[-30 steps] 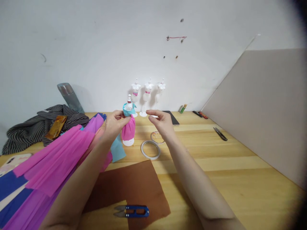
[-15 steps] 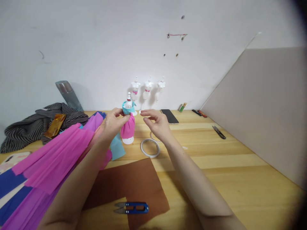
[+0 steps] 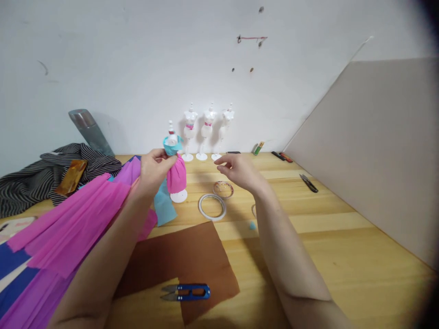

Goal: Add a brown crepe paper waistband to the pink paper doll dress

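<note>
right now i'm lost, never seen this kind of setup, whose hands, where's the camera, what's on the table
There's no machine: these are a person's bare hands, seen from a camera worn on that person's head, looking forward and down. The left hand pinches a small dress form in turquoise and pink cloth. The right hand hovers open, with nothing visible in it. On the wooden table lie brown cloth, blue thread snips partly on it, and a white tape roll. Three white dress forms stand by the wall.
</note>
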Available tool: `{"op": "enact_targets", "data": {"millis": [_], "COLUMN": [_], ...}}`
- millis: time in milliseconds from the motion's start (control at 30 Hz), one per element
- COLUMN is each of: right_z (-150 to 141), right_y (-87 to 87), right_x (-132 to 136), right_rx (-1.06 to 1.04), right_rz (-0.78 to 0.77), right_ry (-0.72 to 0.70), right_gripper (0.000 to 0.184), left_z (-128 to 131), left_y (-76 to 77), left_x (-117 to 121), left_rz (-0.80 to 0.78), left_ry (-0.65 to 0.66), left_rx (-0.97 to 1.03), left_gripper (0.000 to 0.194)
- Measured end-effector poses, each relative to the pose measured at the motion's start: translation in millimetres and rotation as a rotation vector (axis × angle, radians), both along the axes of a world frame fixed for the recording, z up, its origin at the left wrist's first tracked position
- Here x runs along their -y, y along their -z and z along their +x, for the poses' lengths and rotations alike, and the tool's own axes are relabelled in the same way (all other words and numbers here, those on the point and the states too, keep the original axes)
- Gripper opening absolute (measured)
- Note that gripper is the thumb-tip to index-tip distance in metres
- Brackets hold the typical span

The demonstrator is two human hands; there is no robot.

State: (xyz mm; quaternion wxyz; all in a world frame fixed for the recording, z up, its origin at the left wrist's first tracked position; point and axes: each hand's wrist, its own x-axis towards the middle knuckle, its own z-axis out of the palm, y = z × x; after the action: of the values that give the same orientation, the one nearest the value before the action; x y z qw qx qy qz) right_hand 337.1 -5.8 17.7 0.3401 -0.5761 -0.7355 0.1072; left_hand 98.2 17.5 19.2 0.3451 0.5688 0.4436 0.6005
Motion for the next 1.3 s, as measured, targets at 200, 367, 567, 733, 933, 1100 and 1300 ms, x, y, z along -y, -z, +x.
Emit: {"op": "enact_targets", "data": {"millis": [200,367,567,733,933,1100,1300], "right_z": [-25,-40,-44,-50,-55,-53,-49], "right_y": [4.0,9.3,13.0,17.9,21.6,20.3,17.6], "right_x": [2,3,3,1,-1,-1,-1], "right_rx": [0.025,0.005,-0.027,-0.103,-0.126,-0.123,-0.119], "right_rz": [0.021,0.053,0.062,0.074,0.106,0.091,0.09], "right_ry": [-0.102,-0.171,-0.162,-0.185,-0.198,-0.18,-0.152], "right_gripper": [0.019,0.021,0.023,0.027,0.029,0.028,0.024], "left_z": [6,1,1,-4,-11,-11,-13], "left_y": [11.2,5.4,4.6,6.2,5.2,4.0,-3.5], "left_x": [-2,-1,0,-3,-6,-6,-2], "left_rz": [0.018,0.001,0.023,0.043,0.014,-0.014,-0.023], "left_ry": [0.026,0.078,0.113,0.153,0.242,0.285,0.297], "left_rx": [-0.079,-0.094,-0.136,-0.154,-0.149,-0.152,-0.137], "left_gripper": [0.016,0.018,0.019,0.022,0.026,0.028,0.032]}}
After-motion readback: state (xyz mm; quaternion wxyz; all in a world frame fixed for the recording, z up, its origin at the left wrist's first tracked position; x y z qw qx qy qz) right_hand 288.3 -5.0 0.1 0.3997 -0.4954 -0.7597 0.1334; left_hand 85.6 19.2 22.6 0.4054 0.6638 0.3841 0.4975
